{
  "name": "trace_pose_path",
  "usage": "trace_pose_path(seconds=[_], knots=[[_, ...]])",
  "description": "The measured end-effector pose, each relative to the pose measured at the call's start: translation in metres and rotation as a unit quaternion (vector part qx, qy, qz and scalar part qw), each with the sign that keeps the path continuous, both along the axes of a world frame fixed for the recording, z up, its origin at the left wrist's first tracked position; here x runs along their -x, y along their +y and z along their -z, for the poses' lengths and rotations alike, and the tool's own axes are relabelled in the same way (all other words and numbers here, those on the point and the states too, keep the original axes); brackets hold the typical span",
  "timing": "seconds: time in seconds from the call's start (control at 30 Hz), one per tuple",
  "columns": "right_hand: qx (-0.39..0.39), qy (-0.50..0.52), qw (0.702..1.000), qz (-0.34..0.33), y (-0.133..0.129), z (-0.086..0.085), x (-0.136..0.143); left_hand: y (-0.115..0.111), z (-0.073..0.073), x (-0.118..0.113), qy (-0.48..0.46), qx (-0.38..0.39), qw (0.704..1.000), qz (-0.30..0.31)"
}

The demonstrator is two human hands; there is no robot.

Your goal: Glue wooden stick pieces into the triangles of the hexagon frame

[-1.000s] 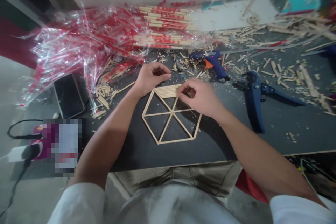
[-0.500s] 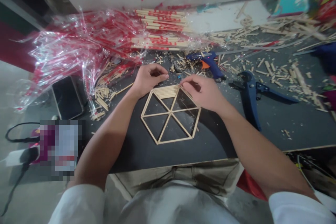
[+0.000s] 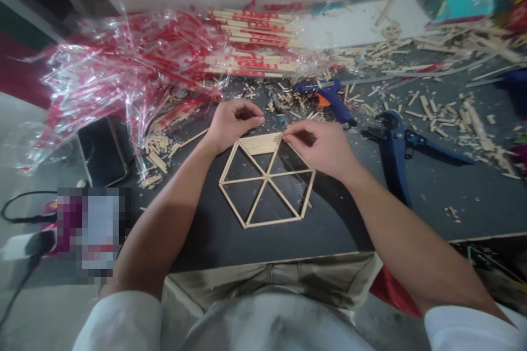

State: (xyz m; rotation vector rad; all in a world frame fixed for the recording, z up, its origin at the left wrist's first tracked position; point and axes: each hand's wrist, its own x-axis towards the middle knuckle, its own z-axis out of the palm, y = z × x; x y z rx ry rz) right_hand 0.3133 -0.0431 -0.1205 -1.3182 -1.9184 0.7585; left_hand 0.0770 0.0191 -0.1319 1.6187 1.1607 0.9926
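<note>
A hexagonal frame (image 3: 274, 223) of thin wooden sticks with spokes lies flat on the dark table. Its far triangle is filled with a row of sticks (image 3: 261, 144) laid side by side. My left hand (image 3: 233, 123) is closed just beyond the frame's far left corner, thumb and forefinger meeting; whether anything is between them is hidden. At the far right corner, my right hand (image 3: 323, 145) has its thumb and forefinger pinched at the stick ends, the other fingers curled beneath. A blue glue gun (image 3: 329, 96) with an orange trigger lies beyond my hands.
Blue-handled cutters (image 3: 395, 148) rest to the right. Red and clear plastic wrappers (image 3: 135, 60) heap up at the back left, beside packed chopsticks (image 3: 255, 33). Cut stick scraps (image 3: 436, 115) litter the back and right. A phone (image 3: 102, 151) lies on the left near cables and plugs (image 3: 33, 244).
My right hand's thumb and forefinger have closed more tightly at the frame's far right corner. My left hand and the frame look almost unchanged; the view has shifted slightly.
</note>
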Motion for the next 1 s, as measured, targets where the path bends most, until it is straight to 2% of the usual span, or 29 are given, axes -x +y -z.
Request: trace_pose_path(seconds=[0.17, 0.4, 0.6, 1.0], knots=[[-0.031, -0.034, 0.998, -0.034, -0.003, -0.008, 0.003, 0.0, 0.001, 0.001, 0.002, -0.001, 1.0, 0.0], [-0.058, -0.075, 0.985, -0.147, -0.003, -0.011, 0.0, 0.001, 0.002, 0.001, 0.002, 0.001, 1.0, 0.005], [-0.083, -0.076, 0.979, -0.168, -0.002, -0.006, -0.001, 0.001, 0.001, 0.001, 0.007, -0.011, 1.0, 0.009], [-0.083, -0.095, 0.979, -0.16, -0.004, -0.005, 0.0, 0.001, 0.002, 0.0, 0.005, -0.003, 1.0, 0.006]])
